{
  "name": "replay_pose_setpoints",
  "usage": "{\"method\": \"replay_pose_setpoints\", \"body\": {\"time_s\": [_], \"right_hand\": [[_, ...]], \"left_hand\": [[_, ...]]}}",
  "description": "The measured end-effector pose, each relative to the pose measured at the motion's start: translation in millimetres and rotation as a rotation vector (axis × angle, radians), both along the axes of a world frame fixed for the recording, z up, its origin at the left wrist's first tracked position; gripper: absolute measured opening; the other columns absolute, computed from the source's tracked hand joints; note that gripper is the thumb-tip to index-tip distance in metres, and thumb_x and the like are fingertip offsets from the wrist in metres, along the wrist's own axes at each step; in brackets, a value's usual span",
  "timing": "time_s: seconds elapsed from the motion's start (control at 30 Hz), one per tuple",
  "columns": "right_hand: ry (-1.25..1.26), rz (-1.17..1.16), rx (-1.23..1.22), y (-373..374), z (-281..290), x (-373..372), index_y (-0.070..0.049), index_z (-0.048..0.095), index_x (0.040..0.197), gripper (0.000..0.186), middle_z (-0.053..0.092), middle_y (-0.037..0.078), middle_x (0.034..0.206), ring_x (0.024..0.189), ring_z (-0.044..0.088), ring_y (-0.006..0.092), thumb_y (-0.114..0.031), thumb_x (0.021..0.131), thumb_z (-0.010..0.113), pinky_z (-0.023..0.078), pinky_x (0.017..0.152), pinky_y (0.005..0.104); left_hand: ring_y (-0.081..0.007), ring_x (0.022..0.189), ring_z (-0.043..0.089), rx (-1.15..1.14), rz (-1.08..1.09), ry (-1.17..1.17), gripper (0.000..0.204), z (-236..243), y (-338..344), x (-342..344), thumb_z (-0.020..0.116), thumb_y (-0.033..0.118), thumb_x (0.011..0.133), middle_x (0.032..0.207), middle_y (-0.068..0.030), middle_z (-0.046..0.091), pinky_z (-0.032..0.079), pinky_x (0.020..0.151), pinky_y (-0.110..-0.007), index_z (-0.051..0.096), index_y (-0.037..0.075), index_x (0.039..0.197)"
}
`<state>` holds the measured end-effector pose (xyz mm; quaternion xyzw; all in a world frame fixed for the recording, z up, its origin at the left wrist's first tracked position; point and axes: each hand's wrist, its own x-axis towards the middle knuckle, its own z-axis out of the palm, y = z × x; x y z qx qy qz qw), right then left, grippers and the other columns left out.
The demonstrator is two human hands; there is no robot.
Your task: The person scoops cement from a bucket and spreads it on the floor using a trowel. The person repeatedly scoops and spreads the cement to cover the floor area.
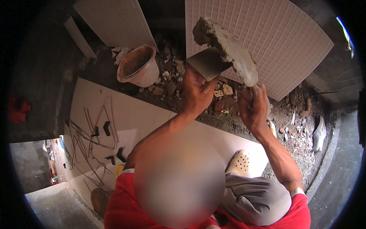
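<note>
My left hand (197,91) is closed on a flat grey rectangular plate (209,63), tilted up in front of the fingers; whether it is a tile piece or a tool blade I cannot tell. In the fist of my right hand (253,107) is a trowel (249,76) thickly coated with wet grey mortar (232,44). Its far end reaches up and to the left, passing just beyond the plate. The handle is hidden by my fingers. Behind both hands leans a large tile (274,42), showing its gridded back.
A mortar-stained bucket (139,66) stands on rubble (167,82) at the upper left. Another gridded tile (118,24) leans behind it. Bent metal rods (89,133) lie on the pale floor slab (145,110). A white bottle-like object (319,133) lies at the right.
</note>
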<state>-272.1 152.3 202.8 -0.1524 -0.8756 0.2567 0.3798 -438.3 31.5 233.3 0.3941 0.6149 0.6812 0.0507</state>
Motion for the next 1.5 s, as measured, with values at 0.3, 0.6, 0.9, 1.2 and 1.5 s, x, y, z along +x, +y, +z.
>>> {"method": "replay_pose_setpoints", "body": {"time_s": [0.3, 0.6, 0.9, 1.2, 1.5], "right_hand": [[0.141, -0.001, -0.041, 0.5, -20.5, -15.6, 0.000, 0.055, 0.126, 0.043, 0.058, 0.022, 0.111, 0.097, 0.058, 0.0408, 0.009, 0.086, 0.071, 0.048, 0.083, 0.0469], [0.671, 0.199, -1.095, -14.1, -15.1, -28.4, 0.000, 0.050, 0.136, 0.051, 0.059, 0.019, 0.119, 0.107, 0.061, 0.0319, 0.009, 0.090, 0.071, 0.049, 0.093, 0.0420], [0.408, 0.187, -0.508, -6.5, -16.6, -8.5, 0.001, 0.047, 0.143, 0.054, 0.058, 0.014, 0.120, 0.101, 0.061, 0.0248, 0.008, 0.093, 0.068, 0.051, 0.088, 0.0366], [-0.004, 0.104, -0.181, 4.7, -20.3, 0.3, 0.001, 0.052, 0.136, 0.046, 0.069, 0.020, 0.102, 0.082, 0.070, 0.0342, 0.005, 0.093, 0.068, 0.053, 0.071, 0.0385], [-0.168, 0.067, -0.188, -8.9, -28.4, 24.0, 0.000, 0.052, 0.132, 0.042, 0.065, 0.017, 0.086, 0.061, 0.063, 0.0300, 0.003, 0.093, 0.066, 0.048, 0.056, 0.0387]], "left_hand": [[-0.0245, 0.123, 0.058, -0.196, 0.271, 0.816, 0.056, 0.9, 0.1, -8.9, 0.075, 0.003, 0.091, 0.133, -0.0163, 0.057, 0.045, 0.108, -0.040, 0.046, -0.002, 0.138], [-0.0181, 0.123, 0.058, 0.049, 0.053, 0.324, 0.053, 31.4, 4.3, 8.2, 0.072, -0.006, 0.090, 0.132, -0.0125, 0.058, 0.047, 0.108, -0.036, 0.046, -0.001, 0.136], [-0.0208, 0.122, 0.062, 0.023, 0.108, 0.317, 0.051, 29.5, 11.9, -3.6, 0.072, -0.008, 0.091, 0.132, -0.0150, 0.062, 0.049, 0.107, -0.037, 0.048, -0.003, 0.136], [-0.0198, 0.118, 0.063, 0.086, 0.101, 0.060, 0.045, 28.8, 10.0, -14.6, 0.072, -0.006, 0.093, 0.128, -0.0144, 0.063, 0.050, 0.105, -0.036, 0.051, -0.004, 0.132], [-0.0198, 0.117, 0.063, 0.001, 0.207, 0.205, 0.042, 29.8, 5.5, -32.7, 0.074, -0.004, 0.093, 0.124, -0.0139, 0.064, 0.050, 0.104, -0.036, 0.051, -0.003, 0.128]]}}
